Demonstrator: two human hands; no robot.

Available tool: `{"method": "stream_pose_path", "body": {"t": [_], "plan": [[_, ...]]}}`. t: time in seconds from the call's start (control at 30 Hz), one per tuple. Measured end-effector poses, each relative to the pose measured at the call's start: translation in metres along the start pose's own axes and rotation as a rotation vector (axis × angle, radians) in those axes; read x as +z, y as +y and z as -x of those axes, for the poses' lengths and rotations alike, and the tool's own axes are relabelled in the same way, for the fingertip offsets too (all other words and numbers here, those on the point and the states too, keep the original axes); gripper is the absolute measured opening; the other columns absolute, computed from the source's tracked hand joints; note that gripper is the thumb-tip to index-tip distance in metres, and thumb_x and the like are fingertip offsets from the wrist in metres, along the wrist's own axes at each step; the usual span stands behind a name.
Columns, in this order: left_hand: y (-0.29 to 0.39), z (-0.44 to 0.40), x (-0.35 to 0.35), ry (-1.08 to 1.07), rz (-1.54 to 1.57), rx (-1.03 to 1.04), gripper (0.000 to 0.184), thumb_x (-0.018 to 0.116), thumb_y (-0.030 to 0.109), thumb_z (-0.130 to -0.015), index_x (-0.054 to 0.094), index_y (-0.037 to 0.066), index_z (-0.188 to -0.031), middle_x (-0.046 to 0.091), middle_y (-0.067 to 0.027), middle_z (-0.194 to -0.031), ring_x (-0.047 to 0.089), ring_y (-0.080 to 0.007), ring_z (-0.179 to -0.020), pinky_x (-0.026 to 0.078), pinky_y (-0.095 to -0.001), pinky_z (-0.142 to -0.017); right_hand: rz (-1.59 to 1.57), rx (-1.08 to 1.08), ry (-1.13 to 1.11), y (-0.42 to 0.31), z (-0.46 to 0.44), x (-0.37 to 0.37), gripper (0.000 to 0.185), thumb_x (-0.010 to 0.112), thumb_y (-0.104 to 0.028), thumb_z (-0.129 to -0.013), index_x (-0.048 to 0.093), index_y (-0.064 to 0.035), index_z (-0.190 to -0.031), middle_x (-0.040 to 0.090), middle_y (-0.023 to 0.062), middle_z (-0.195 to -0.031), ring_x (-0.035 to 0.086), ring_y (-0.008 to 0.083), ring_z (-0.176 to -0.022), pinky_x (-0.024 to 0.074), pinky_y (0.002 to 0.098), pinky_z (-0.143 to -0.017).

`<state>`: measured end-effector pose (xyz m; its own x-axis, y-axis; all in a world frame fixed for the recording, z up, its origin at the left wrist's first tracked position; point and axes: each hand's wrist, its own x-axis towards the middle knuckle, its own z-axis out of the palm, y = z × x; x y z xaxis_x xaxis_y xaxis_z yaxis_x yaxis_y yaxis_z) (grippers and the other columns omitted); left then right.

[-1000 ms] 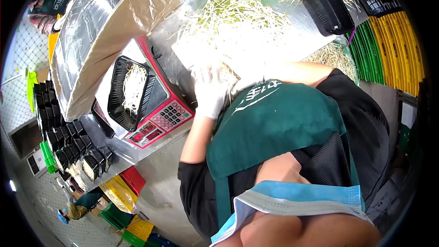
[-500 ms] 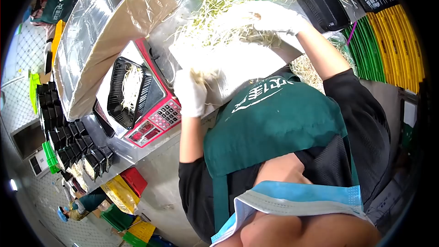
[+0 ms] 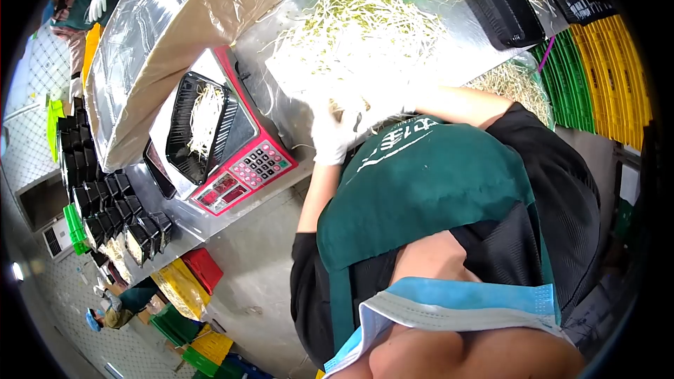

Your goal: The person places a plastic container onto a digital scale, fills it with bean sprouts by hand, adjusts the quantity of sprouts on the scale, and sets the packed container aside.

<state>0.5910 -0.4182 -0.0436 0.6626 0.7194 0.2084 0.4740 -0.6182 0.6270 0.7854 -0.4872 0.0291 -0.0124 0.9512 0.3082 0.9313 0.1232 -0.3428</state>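
In white gloves, my left hand [image 3: 328, 135] and my right hand [image 3: 387, 107] are close together at the table's near edge, in front of the green apron. My left hand is closed around a small bunch of sprouts. My right hand is closed on sprouts beside it, its fingers partly washed out by glare. Beyond both hands spreads a loose pile of pale sprouts [image 3: 365, 24]. A black tray [image 3: 184, 126] with sprouts [image 3: 206, 123] in it rests on the red and white scale [image 3: 242, 142], left of my hands.
Another black tray [image 3: 507, 10] lies at the upper right, near green crates [image 3: 567, 77] and yellow crates [image 3: 612, 81]. Plastic-wrapped material [image 3: 158, 49] stands behind the scale. Black packs [image 3: 109, 203] are stacked at left. Co-workers [image 3: 98, 1] [image 3: 116, 309] show at the left.
My right hand reached out over the pile and has come back beside my left hand. My left hand moved right and slightly away from the scale.
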Motion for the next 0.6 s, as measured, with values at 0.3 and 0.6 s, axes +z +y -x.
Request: {"method": "stream_pose_path", "body": {"t": [0.3, 0.6], "plan": [[0.022, 0.05, -0.049, -0.074, -0.413, -0.098, 0.108, 0.057, 0.07, -0.074, 0.015, 0.003, -0.147, 0.021, -0.031, -0.145, 0.024, -0.0468, -0.133, 0.012, -0.0607, -0.108, -0.976, 0.148, -0.059, 0.058, -0.026, -0.033, 0.045, 0.065, -0.026, -0.082, 0.058, -0.0047, -0.122, 0.059, 0.0118, -0.121, 0.057, 0.0242, -0.105, 0.0448, 0.0374, -0.092], [0.011, -0.101, 0.006, 0.24, -0.56, 0.093, 0.086, 0.051, 0.056, -0.084, 0.024, -0.001, -0.143, 0.043, -0.0301, -0.129, 0.039, -0.0448, -0.123, 0.028, -0.0584, -0.102, -0.295, 0.428, 0.59, 0.123, 0.068, -0.246, 0.062, 0.068, -0.031, -0.08, 0.047, -0.0042, -0.132, 0.057, 0.0165, -0.122, 0.055, 0.0319, -0.111, 0.0415, 0.0421, -0.097]]}}
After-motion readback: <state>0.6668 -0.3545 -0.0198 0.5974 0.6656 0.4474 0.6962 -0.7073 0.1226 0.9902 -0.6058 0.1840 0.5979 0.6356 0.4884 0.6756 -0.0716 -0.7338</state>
